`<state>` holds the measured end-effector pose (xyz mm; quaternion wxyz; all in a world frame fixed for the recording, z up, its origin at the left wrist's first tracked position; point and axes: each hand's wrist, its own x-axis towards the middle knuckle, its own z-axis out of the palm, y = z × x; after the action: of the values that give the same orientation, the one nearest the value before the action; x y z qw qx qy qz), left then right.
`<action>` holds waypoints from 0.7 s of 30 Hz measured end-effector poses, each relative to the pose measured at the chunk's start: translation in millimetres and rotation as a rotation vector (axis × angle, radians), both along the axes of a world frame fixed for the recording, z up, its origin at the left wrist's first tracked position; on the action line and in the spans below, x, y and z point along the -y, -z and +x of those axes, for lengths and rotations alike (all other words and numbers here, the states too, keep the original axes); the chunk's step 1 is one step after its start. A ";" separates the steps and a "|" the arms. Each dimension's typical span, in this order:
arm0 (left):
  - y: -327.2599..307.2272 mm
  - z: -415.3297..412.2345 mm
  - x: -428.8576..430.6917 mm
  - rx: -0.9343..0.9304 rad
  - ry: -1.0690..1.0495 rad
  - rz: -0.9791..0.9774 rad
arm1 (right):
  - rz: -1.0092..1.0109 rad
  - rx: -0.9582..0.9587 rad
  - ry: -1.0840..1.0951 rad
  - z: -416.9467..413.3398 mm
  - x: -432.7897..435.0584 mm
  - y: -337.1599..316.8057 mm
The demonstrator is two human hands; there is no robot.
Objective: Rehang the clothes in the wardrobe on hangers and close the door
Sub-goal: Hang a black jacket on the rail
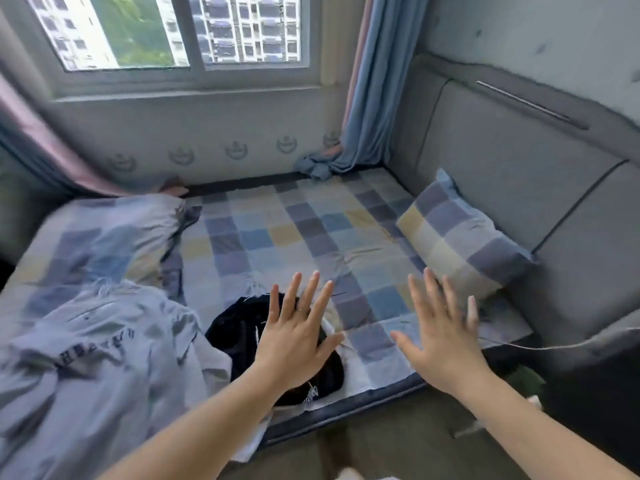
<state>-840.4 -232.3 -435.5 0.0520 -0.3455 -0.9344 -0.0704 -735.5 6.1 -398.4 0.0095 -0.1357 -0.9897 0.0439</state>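
A black garment [239, 330] lies bunched near the front edge of a bed with a checked sheet [294, 233]. To its left sprawls a light grey garment [104, 358] with dark lettering. My left hand [294, 334] hovers flat over the black garment with fingers spread and holds nothing. My right hand [440, 337] is spread the same way above the sheet, right of the black garment, also empty. No wardrobe or hanger is in view.
A checked pillow [460, 244] leans against the grey padded headboard [519, 174] at right. A rumpled checked duvet [97, 237] covers the bed's left side. A window [173, 29] and a blue curtain [374, 98] stand behind the bed. A thin cable [554, 346] runs at right.
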 end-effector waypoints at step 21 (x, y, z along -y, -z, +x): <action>184.2 -159.9 67.3 0.603 -0.636 -0.111 | -0.101 0.546 -0.300 -275.5 26.4 184.9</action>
<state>-1000.3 -299.6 -619.7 -0.2225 -0.0068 -0.9699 -0.0983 -1011.0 -20.2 -583.3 -0.2698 0.0049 -0.9613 0.0558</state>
